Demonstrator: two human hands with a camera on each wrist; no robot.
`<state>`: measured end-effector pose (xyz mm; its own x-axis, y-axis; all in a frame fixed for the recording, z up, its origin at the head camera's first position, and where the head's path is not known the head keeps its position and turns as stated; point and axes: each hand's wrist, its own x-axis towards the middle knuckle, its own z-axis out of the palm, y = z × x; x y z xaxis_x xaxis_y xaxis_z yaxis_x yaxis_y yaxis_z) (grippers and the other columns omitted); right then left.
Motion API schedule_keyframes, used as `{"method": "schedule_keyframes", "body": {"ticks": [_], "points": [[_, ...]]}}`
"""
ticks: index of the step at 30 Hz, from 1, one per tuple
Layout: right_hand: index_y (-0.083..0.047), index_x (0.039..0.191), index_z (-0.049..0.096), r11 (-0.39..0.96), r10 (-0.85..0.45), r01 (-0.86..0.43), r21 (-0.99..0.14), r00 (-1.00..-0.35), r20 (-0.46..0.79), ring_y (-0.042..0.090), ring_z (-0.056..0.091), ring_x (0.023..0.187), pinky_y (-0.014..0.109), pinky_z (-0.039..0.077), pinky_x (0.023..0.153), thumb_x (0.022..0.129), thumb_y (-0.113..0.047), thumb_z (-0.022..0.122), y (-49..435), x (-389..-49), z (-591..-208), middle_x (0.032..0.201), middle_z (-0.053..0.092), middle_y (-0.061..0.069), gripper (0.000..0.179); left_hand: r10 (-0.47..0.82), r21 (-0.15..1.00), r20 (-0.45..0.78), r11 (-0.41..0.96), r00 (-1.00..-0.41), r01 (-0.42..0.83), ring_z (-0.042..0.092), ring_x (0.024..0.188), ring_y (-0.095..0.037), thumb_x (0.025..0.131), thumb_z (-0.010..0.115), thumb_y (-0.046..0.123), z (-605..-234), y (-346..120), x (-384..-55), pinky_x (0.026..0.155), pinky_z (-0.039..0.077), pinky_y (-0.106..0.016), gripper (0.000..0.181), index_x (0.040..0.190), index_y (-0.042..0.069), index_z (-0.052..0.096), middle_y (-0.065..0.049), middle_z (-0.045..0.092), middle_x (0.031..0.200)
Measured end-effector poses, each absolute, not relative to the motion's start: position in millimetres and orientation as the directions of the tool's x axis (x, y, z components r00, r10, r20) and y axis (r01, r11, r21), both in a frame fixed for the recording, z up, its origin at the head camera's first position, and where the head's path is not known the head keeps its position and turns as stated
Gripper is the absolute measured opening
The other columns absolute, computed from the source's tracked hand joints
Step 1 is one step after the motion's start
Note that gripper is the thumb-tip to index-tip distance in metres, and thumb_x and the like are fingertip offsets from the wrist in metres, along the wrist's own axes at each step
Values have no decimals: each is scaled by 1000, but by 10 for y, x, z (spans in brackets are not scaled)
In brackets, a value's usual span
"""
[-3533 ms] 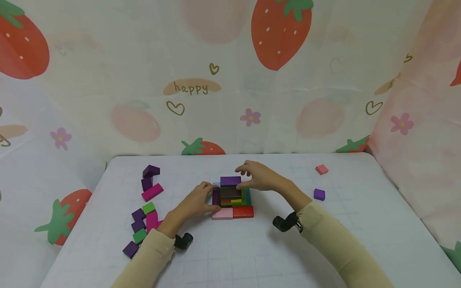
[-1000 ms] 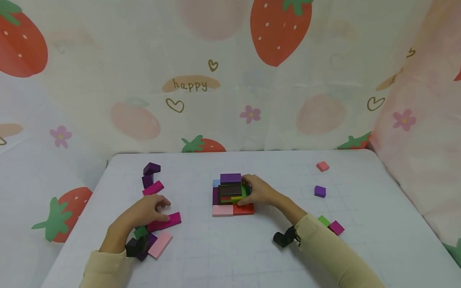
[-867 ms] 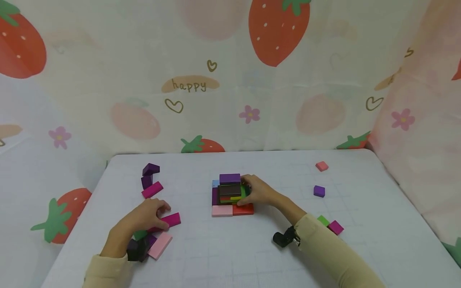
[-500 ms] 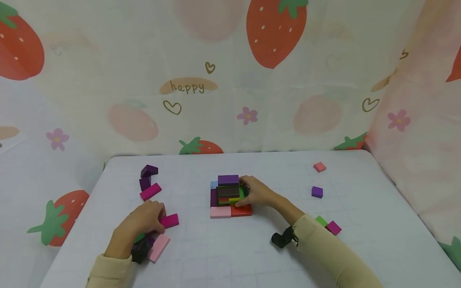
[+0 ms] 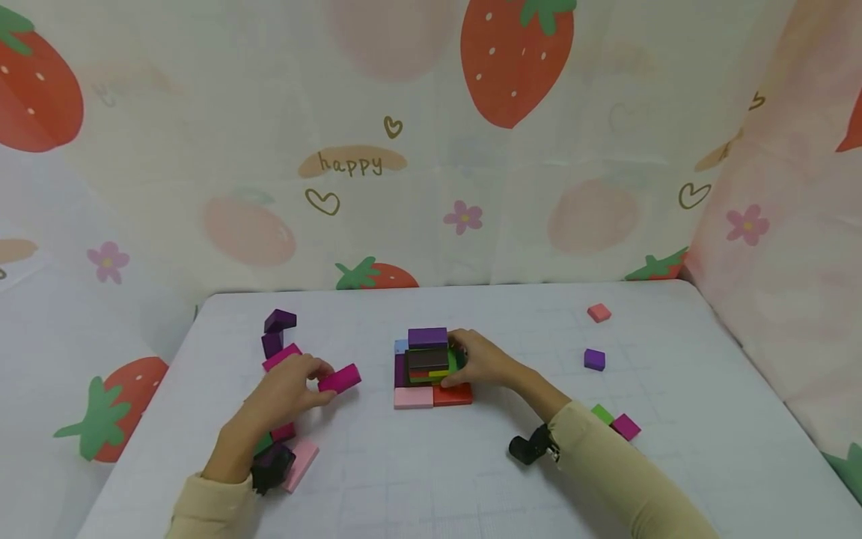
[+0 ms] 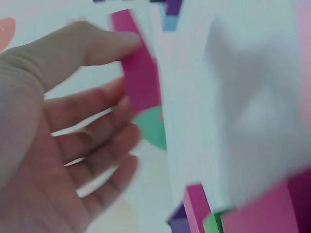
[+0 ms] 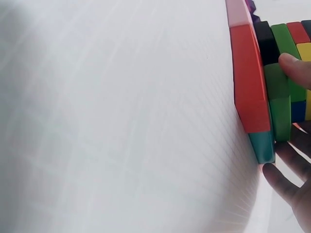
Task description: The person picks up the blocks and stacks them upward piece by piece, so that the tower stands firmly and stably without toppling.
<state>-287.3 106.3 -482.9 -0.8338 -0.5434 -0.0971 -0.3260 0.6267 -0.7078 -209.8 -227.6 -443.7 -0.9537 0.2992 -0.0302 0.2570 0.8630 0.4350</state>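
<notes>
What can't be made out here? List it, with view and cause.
Head view: right side of the stack, behind the right hand; part of the left green block, behind the left arm.
Left wrist view: most of the stack, cut off by the top edge.
Right wrist view: rest of the right hand, cut off by the right edge.

Magenta block (image 5: 340, 378) now lifted in left hand (image 5: 288, 383), nearer stack (image 5: 427, 361)
</notes>
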Motion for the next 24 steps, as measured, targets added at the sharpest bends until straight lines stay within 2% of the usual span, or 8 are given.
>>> {"method": "schedule_keyframes", "body": {"ticks": [4, 11, 19, 24], "points": [[-2, 136, 49, 627, -542, -321, -710, -834, -101, 25, 51, 119, 46, 45, 106, 72, -30, 86, 1064, -2868, -4825, 126, 59, 10, 79, 319, 445, 90, 834, -943, 325, 58, 92, -23, 81, 77, 22, -4377, -2108, -2135, 73, 51, -32, 31, 108, 8, 71, -5, 67, 97], [-3, 136, 49, 621, -545, -319, -716, -832, -102, 25, 50, 119, 46, 44, 106, 72, -31, 86, 1063, -2872, -4829, 127, 58, 10, 80, 346, 469, 201, 788, -917, 400, 61, 91, -21, 81, 78, 22, -4298, -1782, -2197, 73, 53, -30, 34, 111, 9, 70, -5, 68, 100], [-3, 135, 50, 620, -553, -335, -710, -828, -91, 23, 51, 117, 45, 45, 104, 73, -31, 86, 1063, -2875, -4822, 124, 60, 10, 77, 397, 456, 204, 770, -895, 446, 60, 93, -19, 81, 79, 21, -4236, -1432, -2242, 79, 56, -33, 37, 114, 10, 70, -4, 67, 100], [-4, 139, 47, 593, -563, -340, -730, -823, -74, 24, 53, 117, 45, 45, 105, 72, -32, 86, 1062, -2861, -4802, 126, 60, 10, 83, 423, 430, 200, 772, -884, 468, 59, 93, -17, 81, 79, 23, -4222, -1285, -2256, 79, 56, -32, 37, 114, 9, 70, -4, 66, 99]]}}
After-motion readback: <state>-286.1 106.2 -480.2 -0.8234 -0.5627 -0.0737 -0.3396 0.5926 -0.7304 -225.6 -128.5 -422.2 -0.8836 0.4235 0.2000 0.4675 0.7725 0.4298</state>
